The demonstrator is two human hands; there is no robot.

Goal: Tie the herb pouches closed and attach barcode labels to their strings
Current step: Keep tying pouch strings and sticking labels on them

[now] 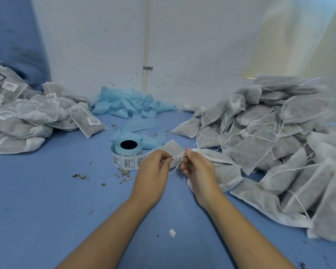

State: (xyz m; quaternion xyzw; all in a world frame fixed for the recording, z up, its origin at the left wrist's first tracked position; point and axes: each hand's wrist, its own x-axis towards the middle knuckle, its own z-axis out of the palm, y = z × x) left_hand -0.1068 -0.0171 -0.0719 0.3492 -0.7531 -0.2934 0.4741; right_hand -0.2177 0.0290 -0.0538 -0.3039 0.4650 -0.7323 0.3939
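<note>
A white mesh herb pouch [172, 150] lies on the blue table just behind my hands. Its white drawstring [177, 156] runs taut between them. My left hand [153, 167] pinches one end of the string and my right hand [197, 167] pinches the other, fingers curled. A roll of barcode labels [126, 155] on blue backing stands upright just left of the pouch, a strip of printed labels facing me.
A heap of labelled pouches [27, 117] fills the left side. A bigger heap of unlabelled pouches with loose strings [270, 144] fills the right. Crumpled blue backing strip [128, 105] lies against the white wall. Dry herb crumbs [81, 176] and a white scrap [172, 232] dot the table.
</note>
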